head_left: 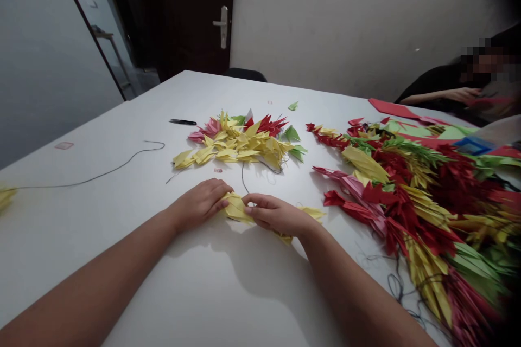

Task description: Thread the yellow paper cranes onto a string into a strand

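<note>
Yellow folded paper pieces (236, 208) lie in a short row between my hands at the middle of the white table. My left hand (202, 201) has its fingers closed on the left end of this row. My right hand (277, 213) pinches the same row from the right, and more yellow paper shows beyond its wrist. A dark string (243, 176) runs from near my right fingers toward a pile of yellow folded pieces (240, 146) just beyond my hands. Red, pink and green pieces lie at the back of that pile.
A large heap of red, yellow and green paper strands (431, 184) covers the table's right side. Black scissors (183, 122) lie behind on the left, near a loose wire (122, 165). A person (459, 95) sits at the far right. A green piece (293, 105) lies farther back.
</note>
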